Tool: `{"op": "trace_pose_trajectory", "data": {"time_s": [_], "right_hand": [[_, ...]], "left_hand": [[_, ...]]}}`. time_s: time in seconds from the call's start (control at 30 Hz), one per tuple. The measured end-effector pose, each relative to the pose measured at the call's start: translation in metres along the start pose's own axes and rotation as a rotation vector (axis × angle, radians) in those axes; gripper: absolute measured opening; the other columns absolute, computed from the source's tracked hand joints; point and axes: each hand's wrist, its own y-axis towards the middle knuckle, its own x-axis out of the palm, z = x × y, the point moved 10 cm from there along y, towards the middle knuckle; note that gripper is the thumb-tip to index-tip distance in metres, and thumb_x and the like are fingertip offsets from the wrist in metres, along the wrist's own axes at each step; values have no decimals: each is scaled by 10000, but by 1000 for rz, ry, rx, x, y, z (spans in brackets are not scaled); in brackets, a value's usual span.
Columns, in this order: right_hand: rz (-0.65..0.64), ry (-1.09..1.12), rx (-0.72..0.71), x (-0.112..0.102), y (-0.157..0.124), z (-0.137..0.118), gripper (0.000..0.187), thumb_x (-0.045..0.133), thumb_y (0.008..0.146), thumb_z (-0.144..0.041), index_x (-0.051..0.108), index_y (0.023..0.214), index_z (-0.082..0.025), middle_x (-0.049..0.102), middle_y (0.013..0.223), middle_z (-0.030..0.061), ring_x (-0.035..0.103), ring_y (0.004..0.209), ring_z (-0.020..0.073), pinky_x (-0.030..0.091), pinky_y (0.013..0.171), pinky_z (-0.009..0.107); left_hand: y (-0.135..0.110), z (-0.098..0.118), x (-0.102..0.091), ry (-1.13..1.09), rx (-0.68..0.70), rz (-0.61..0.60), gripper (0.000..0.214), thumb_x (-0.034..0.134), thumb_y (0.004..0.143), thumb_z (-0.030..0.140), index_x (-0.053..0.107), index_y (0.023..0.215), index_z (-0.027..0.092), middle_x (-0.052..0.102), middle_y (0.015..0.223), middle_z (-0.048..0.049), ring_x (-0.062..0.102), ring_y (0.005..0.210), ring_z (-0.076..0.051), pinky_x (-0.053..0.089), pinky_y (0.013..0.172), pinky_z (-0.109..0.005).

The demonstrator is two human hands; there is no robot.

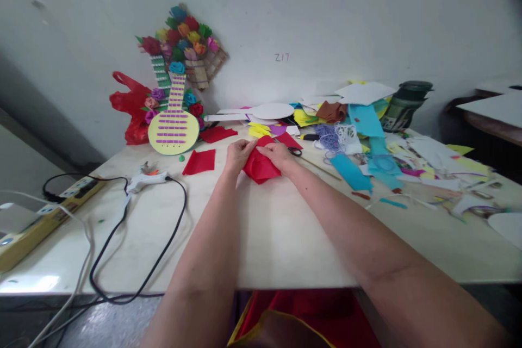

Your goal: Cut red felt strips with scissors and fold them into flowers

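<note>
Both my arms reach out over a pale table [261, 228]. My left hand [238, 153] and my right hand [278, 155] are closed on the two sides of a piece of red crepe paper [260, 166], which lies crumpled on the table between them. My fingers pinch its top edge. A flat red paper square [199, 162] lies just left of my left hand. Black-handled scissors [294, 150] rest right beside my right hand.
A white glue gun [143, 178] with a black cord [138, 250] and a power strip [75, 189] lie at left. A paper guitar [174, 122], paper flowers [185, 32] and a red bag [129, 106] stand against the wall. Coloured paper scraps [367, 141] and a dark jar [405, 104] fill the right side.
</note>
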Motion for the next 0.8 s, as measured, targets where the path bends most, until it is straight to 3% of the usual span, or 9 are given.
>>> {"op": "trace_pose_trajectory", "data": {"time_s": [0.3, 0.53, 0.8], "right_hand": [[21, 176, 17, -2, -3, 0, 375, 548, 678, -534, 537, 588, -170, 485, 512, -32, 458, 540, 119, 341, 514, 237], [50, 113, 3, -5, -1, 2, 319, 616, 616, -465, 568, 573, -153, 488, 511, -42, 455, 533, 106, 344, 520, 230], [80, 94, -3, -8, 0, 2, 325, 608, 621, -474, 586, 581, -152, 503, 526, -32, 464, 550, 112, 354, 527, 233]], "left_hand": [[1, -3, -12, -143, 35, 99, 368, 578, 683, 491, 492, 543, 162, 443, 498, 27, 364, 476, -73, 273, 446, -198], [-2, -11, -4, -273, -72, 36, 369, 633, 628, 500, 527, 568, 152, 459, 500, 26, 390, 457, -72, 274, 426, -200], [2, -9, -14, -163, 6, 134, 364, 599, 668, 489, 508, 549, 158, 441, 500, 23, 372, 471, -73, 269, 432, -200]]}}
